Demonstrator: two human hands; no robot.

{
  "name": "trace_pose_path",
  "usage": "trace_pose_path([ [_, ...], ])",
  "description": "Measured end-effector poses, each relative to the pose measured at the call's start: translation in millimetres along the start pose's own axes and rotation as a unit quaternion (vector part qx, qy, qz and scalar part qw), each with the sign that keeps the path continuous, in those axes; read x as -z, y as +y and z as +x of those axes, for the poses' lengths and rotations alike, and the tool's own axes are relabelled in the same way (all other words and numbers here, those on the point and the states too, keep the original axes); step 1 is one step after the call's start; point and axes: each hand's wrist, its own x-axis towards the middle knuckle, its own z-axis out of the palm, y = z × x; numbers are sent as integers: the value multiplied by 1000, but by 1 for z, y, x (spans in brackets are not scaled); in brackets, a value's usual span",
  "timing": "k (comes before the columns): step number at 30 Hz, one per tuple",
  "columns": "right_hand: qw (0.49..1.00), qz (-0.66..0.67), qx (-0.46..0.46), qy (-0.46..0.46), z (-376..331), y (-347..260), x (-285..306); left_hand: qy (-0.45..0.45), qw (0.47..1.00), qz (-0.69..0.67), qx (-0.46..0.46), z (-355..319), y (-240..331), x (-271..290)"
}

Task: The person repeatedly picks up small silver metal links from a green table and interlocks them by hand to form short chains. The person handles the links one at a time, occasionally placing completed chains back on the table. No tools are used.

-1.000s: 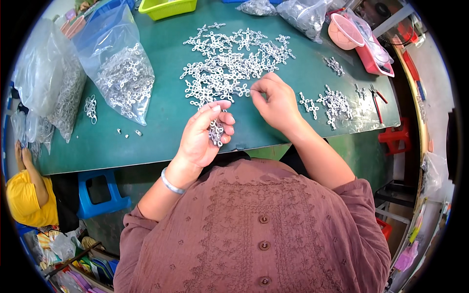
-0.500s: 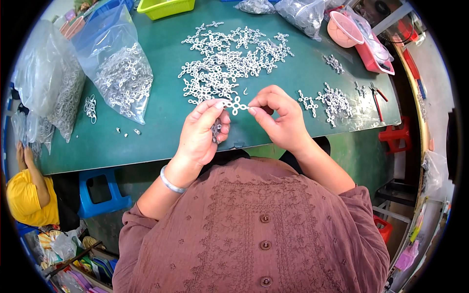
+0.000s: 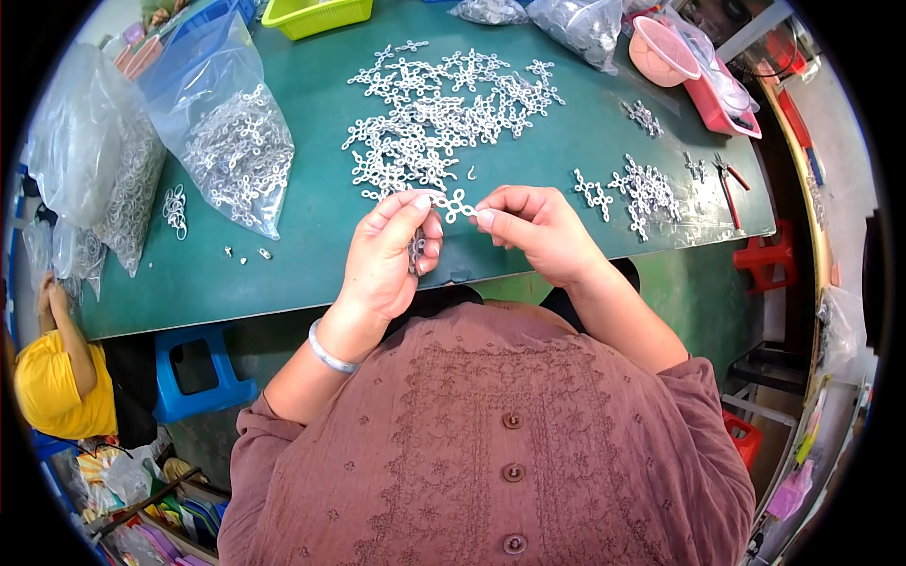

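A small white cross-shaped piece of looped links (image 3: 455,206) is stretched between my hands above the near part of the table. My left hand (image 3: 382,255) pinches its left end between thumb and forefinger. More grey link pieces (image 3: 416,253) are tucked under the curled fingers of that hand. The piece's right end is pinched by thumb and forefinger of my right hand (image 3: 543,231). Just beyond the hands lies a wide spread of similar white linked pieces (image 3: 425,118). One small loose hook (image 3: 471,174) rests apart from it, nearest the hands.
Right of my hands are a pile of linked pieces (image 3: 646,193) and red-handled pliers (image 3: 728,198). An open plastic bag of links (image 3: 236,151) and fuller bags (image 3: 104,151) stand at left. Baskets, one yellow-green (image 3: 316,17), line the far side. A person in yellow (image 3: 66,387) sits at far left.
My right hand has turned slightly, its fingers now lower and closer around the end of the piece. The left hand keeps its grip almost unmoved.
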Motion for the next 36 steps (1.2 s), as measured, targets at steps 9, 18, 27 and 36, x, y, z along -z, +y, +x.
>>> trace_pose_path([
  [9, 994, -38, 93, 40, 2, 12, -5, -23, 999, 26, 4, -2, 1, -1],
  [18, 888, -286, 329, 143, -3, 9, -6, -33, 999, 34, 9, 0, 2, 0],
  [27, 810, -469, 282, 211, -28, 41, 27, -29, 999, 36, 5, -2, 3, 1],
  [36, 815, -455, 290, 212, -32, 43, 32, -13, 1000, 22, -10, -6, 6, 9],
])
